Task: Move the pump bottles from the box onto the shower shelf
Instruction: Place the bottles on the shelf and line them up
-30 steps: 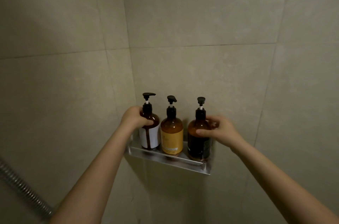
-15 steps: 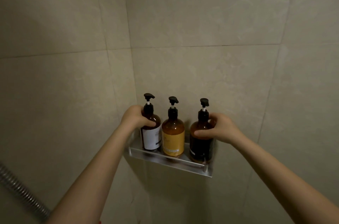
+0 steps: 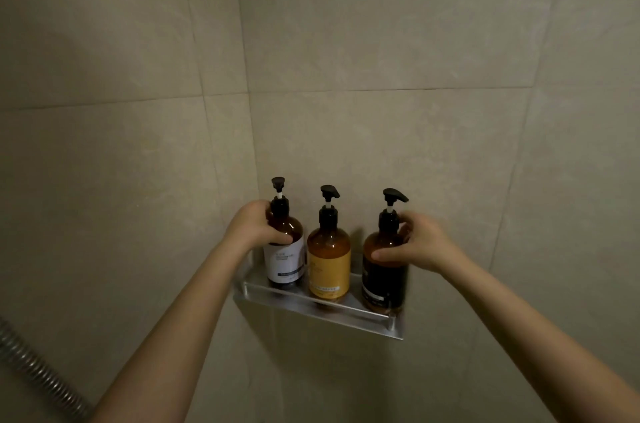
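Three amber pump bottles stand upright in a row on the metal shower shelf (image 3: 349, 313) in the tiled corner. My left hand (image 3: 254, 226) grips the shoulder of the white-label bottle (image 3: 284, 263) at the left end. The yellow-label bottle (image 3: 329, 266) in the middle is untouched. My right hand (image 3: 420, 242) is wrapped around the shoulder and neck of the black-label bottle (image 3: 382, 280) at the right end. The box is out of view.
Beige wall tiles meet in a corner just behind the shelf's left end. A ribbed metal shower hose (image 3: 38, 374) runs along the lower left. Both forearms reach up from the bottom of the view.
The pump heads on the left and right bottles have turned: the right spout now points right, the left one faces the camera. Both hands stayed on their bottles.
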